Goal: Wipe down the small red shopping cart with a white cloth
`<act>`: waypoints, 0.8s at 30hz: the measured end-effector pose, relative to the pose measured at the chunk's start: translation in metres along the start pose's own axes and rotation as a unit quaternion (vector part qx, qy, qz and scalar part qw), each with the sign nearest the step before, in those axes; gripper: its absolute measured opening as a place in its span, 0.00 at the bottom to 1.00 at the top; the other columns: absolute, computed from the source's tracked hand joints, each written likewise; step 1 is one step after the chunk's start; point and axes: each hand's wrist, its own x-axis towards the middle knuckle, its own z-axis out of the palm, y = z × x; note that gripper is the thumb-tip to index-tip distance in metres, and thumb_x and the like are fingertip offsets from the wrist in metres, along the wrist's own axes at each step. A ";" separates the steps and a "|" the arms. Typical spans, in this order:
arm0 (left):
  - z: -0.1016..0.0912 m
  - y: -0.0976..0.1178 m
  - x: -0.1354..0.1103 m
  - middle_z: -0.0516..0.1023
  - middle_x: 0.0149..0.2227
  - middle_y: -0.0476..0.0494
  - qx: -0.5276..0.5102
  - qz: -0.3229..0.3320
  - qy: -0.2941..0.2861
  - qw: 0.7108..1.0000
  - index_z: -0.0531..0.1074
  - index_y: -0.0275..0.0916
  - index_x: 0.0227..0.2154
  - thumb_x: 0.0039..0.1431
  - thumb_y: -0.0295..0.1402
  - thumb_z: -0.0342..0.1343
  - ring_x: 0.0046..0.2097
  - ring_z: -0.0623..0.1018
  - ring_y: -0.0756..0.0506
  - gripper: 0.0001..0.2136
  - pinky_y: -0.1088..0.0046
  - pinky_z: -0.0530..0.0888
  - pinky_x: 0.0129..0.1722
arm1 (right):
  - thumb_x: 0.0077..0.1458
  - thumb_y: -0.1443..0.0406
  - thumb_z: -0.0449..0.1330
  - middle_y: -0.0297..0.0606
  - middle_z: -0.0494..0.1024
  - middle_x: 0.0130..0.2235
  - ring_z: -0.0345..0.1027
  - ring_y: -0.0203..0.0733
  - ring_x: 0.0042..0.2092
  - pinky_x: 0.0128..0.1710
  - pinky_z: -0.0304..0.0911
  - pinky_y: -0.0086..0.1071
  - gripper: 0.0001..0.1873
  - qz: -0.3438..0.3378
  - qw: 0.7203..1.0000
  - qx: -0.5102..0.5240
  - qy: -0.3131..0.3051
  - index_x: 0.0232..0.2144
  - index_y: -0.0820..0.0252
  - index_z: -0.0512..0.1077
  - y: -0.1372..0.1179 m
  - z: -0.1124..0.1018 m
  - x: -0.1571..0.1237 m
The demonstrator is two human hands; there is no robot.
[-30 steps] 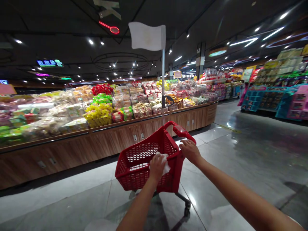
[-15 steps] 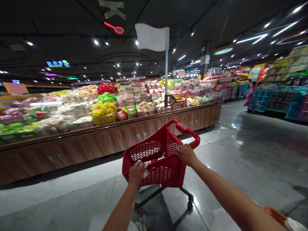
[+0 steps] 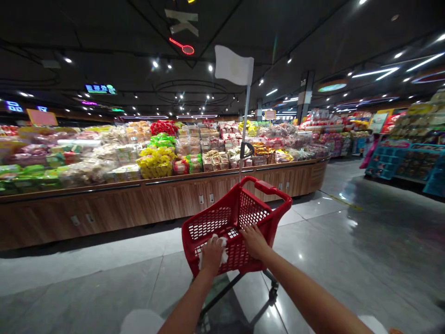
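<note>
While the left hand (image 3: pixel 212 254) clenches a white cloth (image 3: pixel 224 254) against the mesh wall of a red wheeled shopping basket (image 3: pixel 278 197) at 12 o'clock, the right hand (image 3: pixel 255 242) grips the basket's near rim; a wooden display counter (image 3: pixel 222 188) stands at 11 o'clock.

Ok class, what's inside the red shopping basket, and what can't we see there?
A crumpled white cloth or tissue lies under the left hand, against the red basket's mesh. The mesh directly beneath them is covered, so it cannot be seen.
</note>
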 end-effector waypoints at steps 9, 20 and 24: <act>-0.001 0.000 -0.019 0.72 0.50 0.42 -0.034 0.132 -0.037 0.990 0.65 0.43 0.53 0.59 0.28 0.54 0.51 0.72 0.41 0.18 0.61 0.71 0.51 | 0.42 0.73 0.54 0.41 0.56 0.65 0.31 0.48 0.68 0.64 0.25 0.52 0.37 -0.046 0.997 0.053 -0.013 0.58 0.55 0.62 0.012 0.034 -0.018; 0.006 -0.076 -0.016 0.71 0.54 0.44 -0.170 0.239 -0.064 0.954 0.69 0.49 0.52 0.61 0.32 0.52 0.56 0.70 0.43 0.16 0.63 0.72 0.54 | 0.47 0.67 0.55 0.53 0.64 0.59 0.42 0.56 0.65 0.64 0.31 0.47 0.26 0.064 0.996 0.033 -0.049 0.51 0.67 0.70 0.050 0.005 -0.014; 0.012 -0.068 -0.004 0.70 0.55 0.44 -0.185 0.145 -0.063 0.970 0.69 0.47 0.53 0.62 0.30 0.48 0.57 0.69 0.44 0.17 0.62 0.69 0.57 | 0.57 0.60 0.48 0.47 0.77 0.46 0.56 0.54 0.59 0.63 0.37 0.48 0.19 0.040 0.996 0.047 -0.066 0.37 0.61 0.77 0.014 -0.001 -0.021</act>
